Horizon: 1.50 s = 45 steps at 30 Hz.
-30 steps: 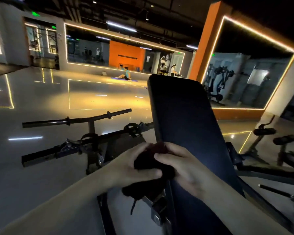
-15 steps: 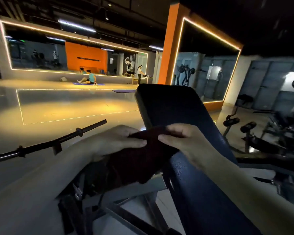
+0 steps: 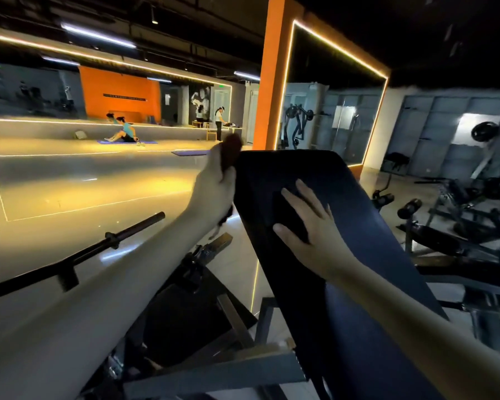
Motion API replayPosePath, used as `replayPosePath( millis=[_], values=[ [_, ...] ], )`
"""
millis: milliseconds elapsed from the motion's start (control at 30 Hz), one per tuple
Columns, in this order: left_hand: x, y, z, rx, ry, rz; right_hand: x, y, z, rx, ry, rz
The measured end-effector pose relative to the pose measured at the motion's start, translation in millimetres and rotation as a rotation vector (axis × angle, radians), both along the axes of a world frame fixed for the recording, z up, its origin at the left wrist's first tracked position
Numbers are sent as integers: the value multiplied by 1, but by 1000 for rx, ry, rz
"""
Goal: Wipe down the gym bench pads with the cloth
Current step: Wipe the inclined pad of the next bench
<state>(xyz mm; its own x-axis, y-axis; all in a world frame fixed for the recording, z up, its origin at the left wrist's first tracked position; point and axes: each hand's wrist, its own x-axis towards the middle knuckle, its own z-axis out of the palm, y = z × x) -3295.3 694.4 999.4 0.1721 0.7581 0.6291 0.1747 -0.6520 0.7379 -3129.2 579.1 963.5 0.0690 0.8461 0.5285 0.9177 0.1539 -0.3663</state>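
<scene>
Fingers (image 3: pixel 305 190) of the right hand (image 3: pixel 309 226) lie straight and spread, palm down, flat against the upper half of the bench pad (image 3: pixel 358 197). A darker patch shows under the palm; whether it is shadow or fabric cannot be told. The pad is dark, smooth and steeply inclined, and its rounded top edge stands at about the middle of the view.

The left hand (image 3: pixel 217 192) is at the pad's upper left edge, just below the top corner, with its fingers curled round the cloth (image 3: pixel 232 150). The cloth is dark reddish-brown and bunched. One end sticks up above the hand, touching the pad's corner, and a small tail hangs out below the heel of the hand.

Under the left forearm a black barbell (image 3: pixel 98 246) rests across a rack, beside the bench's grey steel frame (image 3: pixel 214 376). Farther off, on the glossy floor, a person (image 3: pixel 124 132) sits on a blue mat (image 3: pixel 127 142) before a long mirror wall. An orange pillar (image 3: pixel 272 82) edged with a light strip rises behind the pad — more weight machines (image 3: pixel 474 215) stand to the right.
</scene>
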Motion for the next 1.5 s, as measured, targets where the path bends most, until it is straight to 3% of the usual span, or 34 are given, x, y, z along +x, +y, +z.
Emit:
replayPosePath(
  millis=[133,333,500,633,800,967,1500],
  values=[
    [21,-13,-5,35,9,-111,8,9,-14,16,-114,9],
    [25,9,23,-28,57,35,9,11,-17,43,-108,19],
    [24,16,30,-283,-171,-49,9,12,-19,79,-82,34],
    [16,-2,11,-162,-231,-78,8,13,-21,113,-71,34],
    [35,-57,-47,32,-179,130,5,13,-22,117,-94,3],
    [56,-103,-97,61,-221,77,5,11,-20,120,-89,15],
    [34,-4,-17,13,-141,266,5,12,-21,105,-74,12]
  ],
)
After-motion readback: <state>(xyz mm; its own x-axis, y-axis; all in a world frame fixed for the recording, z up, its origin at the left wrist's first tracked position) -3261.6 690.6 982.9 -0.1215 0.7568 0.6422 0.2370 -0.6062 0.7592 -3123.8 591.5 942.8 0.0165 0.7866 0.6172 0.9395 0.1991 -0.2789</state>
